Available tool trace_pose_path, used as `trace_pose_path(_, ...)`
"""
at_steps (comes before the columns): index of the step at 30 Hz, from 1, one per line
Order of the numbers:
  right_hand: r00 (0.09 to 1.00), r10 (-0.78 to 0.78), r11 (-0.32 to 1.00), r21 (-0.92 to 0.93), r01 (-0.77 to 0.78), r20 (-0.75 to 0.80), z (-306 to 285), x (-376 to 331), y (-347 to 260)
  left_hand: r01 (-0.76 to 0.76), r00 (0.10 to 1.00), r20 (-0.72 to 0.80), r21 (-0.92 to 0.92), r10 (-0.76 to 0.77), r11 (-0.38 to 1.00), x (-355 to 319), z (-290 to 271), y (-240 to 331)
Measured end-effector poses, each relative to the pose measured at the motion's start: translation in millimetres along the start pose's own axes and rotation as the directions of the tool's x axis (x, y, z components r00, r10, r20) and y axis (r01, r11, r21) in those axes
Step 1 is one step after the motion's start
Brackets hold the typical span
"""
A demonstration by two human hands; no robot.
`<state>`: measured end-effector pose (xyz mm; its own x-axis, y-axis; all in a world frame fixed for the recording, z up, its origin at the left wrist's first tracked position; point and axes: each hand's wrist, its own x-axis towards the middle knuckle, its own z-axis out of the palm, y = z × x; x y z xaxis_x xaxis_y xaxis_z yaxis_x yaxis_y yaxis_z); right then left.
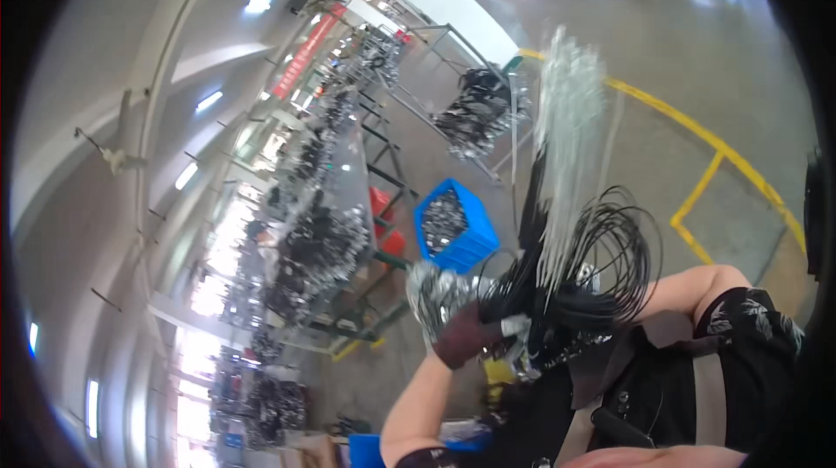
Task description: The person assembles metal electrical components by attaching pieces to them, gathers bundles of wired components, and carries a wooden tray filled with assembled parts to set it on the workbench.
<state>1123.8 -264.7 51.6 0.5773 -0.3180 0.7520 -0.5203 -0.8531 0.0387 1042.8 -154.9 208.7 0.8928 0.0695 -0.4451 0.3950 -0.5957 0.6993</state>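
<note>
Black cable coil (pixel 601 268) gripped in gloved left hand (pixel 466 335); rt hand hidden, can't tell.

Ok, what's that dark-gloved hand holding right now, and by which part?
The dark-gloved left hand grips a bundle of black coiled cables at its gathered lower end, below the loops. The right hand cannot be seen.

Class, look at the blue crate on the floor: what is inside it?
The blue crate holds a heap of small dark-and-silvery parts, filling it almost to the rim. Their exact kind is too small to tell, and whatever lies beneath the top layer, and the crate's bottom, is covered.
</note>
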Motion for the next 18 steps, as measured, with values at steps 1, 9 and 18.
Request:
trace_pose_path(1,0.999,-0.034,0.999,0.035,0.034,0.006,-33,-16,-29,0.085,0.989,-0.112,-0.063,-0.092,0.994,-12,3,-26)
trace_pose_path(9,0.942,0.307,0.95,0.017,-0.312,0.134,-134,-83,-107,0.156,0.87,-0.353,-0.463,-0.343,0.872,-97,-21,-80)
trace_pose_path(18,0.925,0.207,0.974,0.153,-0.165,-0.319,-188,-82,-145,0.162,0.574,-0.628,-0.543,-0.526,0.824,-138,-31,-194)
